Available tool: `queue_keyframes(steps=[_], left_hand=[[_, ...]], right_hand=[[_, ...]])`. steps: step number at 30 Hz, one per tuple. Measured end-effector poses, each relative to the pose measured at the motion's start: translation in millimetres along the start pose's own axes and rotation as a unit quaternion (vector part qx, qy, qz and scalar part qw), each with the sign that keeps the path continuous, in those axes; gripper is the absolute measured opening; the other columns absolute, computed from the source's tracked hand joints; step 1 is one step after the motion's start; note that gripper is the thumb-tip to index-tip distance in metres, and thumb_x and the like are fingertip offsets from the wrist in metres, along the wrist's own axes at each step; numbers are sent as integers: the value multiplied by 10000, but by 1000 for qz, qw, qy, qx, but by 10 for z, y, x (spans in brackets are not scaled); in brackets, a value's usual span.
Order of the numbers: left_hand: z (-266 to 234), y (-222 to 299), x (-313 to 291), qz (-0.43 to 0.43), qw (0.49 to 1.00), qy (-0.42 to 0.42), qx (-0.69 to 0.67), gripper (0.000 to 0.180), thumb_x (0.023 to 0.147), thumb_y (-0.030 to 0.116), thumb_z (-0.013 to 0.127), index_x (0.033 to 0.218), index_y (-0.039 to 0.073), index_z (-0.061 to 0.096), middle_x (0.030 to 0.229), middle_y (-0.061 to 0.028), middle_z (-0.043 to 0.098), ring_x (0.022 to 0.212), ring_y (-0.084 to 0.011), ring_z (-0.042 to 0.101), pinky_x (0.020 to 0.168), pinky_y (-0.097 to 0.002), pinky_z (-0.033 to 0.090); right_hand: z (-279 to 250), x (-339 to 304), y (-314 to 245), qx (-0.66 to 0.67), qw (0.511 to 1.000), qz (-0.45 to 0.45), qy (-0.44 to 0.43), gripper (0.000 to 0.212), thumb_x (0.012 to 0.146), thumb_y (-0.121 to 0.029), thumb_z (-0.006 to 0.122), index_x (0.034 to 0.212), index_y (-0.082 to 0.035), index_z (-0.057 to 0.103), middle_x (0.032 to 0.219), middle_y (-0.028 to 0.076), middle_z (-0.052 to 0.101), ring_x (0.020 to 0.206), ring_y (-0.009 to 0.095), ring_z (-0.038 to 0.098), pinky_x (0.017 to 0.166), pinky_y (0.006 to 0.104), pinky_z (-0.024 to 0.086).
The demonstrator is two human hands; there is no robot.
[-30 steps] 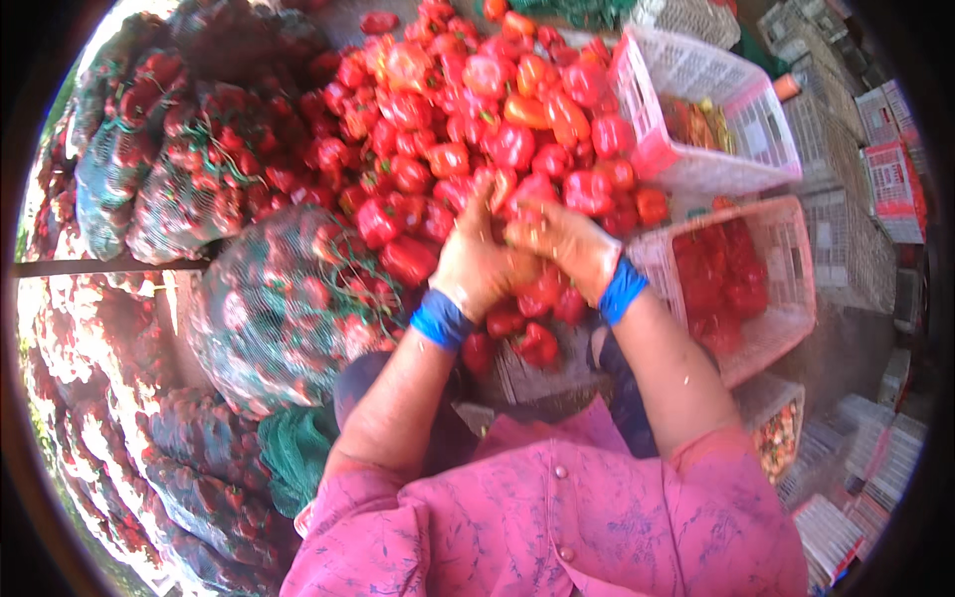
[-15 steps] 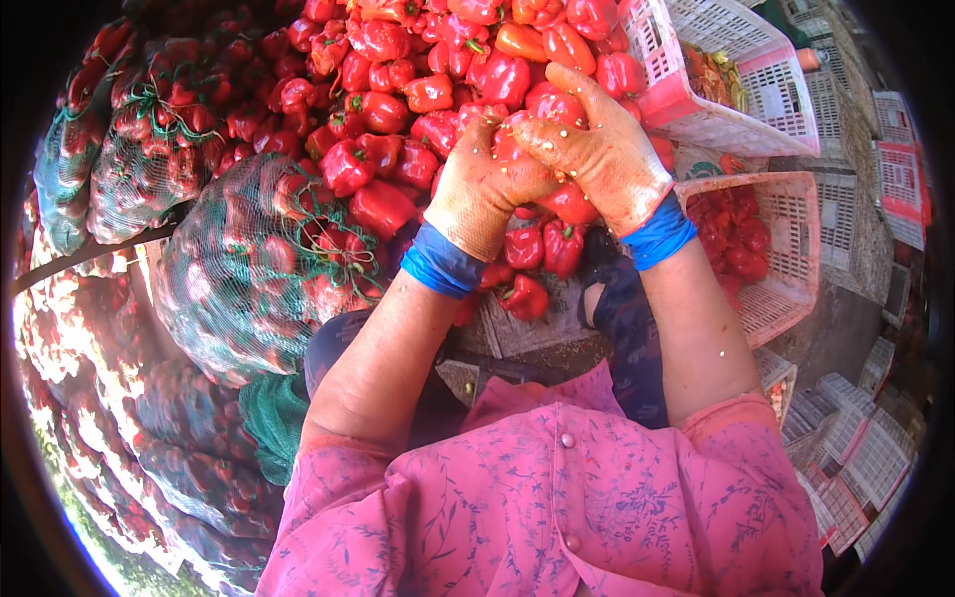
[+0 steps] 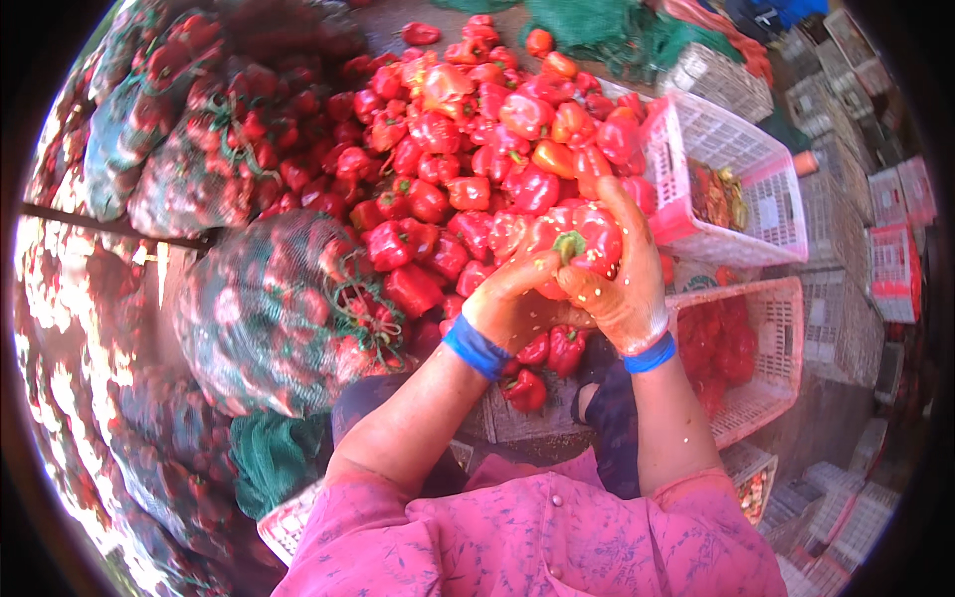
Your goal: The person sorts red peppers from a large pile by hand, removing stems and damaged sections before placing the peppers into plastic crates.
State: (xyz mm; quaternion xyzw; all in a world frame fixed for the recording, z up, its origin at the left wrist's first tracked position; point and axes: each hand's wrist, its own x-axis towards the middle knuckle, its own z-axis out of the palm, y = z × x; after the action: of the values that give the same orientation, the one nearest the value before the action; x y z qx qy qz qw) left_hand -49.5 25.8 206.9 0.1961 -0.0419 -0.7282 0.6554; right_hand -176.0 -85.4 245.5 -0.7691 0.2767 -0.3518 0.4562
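Note:
A red bell pepper sits between my two hands, its green stem end turned toward me. My right hand, in a stained, seed-flecked glove with a blue wrist band, wraps its right side with the fingers stretched along it. My left hand, gloved and banded the same way, closes on the lower left side, thumb near the stem. Pale seeds stick to both gloves. Beneath and beyond the hands spreads a large heap of red bell peppers. Some of the left fingers are hidden under the pepper.
Net sacks full of peppers crowd the left. At right stand a crate with cores and scraps and a pinkish crate of red peppers. Stacked crates lie farther right. Green netting is at the back.
The view has tilted up, showing more of the heap's far side. My hands have turned and parted somewhat, and the pepper's stem end now shows between them.

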Motion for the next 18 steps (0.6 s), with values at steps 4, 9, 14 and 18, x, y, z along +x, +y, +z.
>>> queue_keyframes(steps=[4,9,14,18], left_hand=[[0,-8,90,3,999,51,-12,268,930,344,676,1098,135,679,981,-57,723,918,-256,698,902,-487,542],[206,-105,169,68,991,110,-39,97,869,270,686,901,180,666,681,23,591,562,-99,547,488,-278,405],[273,-193,327,187,974,112,-53,447,809,127,721,1214,136,532,918,-30,658,788,-175,656,679,-314,535],[418,-196,437,297,855,184,384,509,747,50,752,1201,98,527,1086,-52,631,1001,-184,626,915,-310,517]], right_hand=[[215,-115,3,76,994,81,10,1035,733,-488,873,1474,43,383,1415,168,515,1281,267,519,1106,400,417],[325,-210,244,15,988,36,147,776,869,-450,769,1408,29,481,1371,152,537,1234,249,534,1080,384,414],[19,37,603,-329,944,2,-32,480,945,-428,624,1242,-53,580,1310,98,604,1170,243,602,1014,439,481],[91,18,791,-591,781,-4,-203,402,979,-364,530,1294,-115,533,1386,73,568,1278,250,532,1069,446,435]])
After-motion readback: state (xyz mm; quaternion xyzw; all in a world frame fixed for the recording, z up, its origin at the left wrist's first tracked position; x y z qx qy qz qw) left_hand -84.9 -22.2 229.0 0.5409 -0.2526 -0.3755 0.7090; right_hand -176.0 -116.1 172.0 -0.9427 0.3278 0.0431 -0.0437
